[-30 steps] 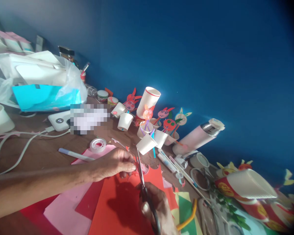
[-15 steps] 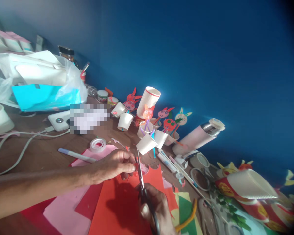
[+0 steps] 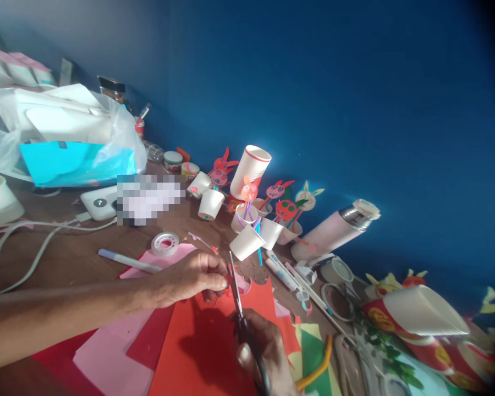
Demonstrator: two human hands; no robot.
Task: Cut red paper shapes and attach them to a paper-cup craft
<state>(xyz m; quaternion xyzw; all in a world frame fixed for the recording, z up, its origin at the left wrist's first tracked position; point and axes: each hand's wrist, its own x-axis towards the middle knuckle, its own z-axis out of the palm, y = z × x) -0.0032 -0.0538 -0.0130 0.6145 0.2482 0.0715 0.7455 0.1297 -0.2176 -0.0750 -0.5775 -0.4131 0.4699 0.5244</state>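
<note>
My right hand (image 3: 264, 346) grips the black handles of a pair of scissors (image 3: 236, 291), whose narrow metal blades point up and away from me and look a little apart. To the left of the blades, my left hand (image 3: 202, 278) has thumb and fingers pinched together at what looks like a small piece of red paper (image 3: 229, 287), mostly hidden by the fingers. Below both hands lies a large red sheet (image 3: 198, 352) with a ragged, cut far edge. Pink paper (image 3: 111, 355) spreads out beneath it on the left.
White paper cups (image 3: 247, 242) with rabbit-faced straws stand beyond my hands, near a thermos (image 3: 334, 231). A tape roll (image 3: 165, 244), a marker (image 3: 127, 260) and a power bank (image 3: 99, 202) lie left. Pens (image 3: 282, 273) and stacked cups (image 3: 421, 311) are at right.
Hardly anything differs. Both hands and the scissors stay in almost the same place, with only a very slight shift of the blades.
</note>
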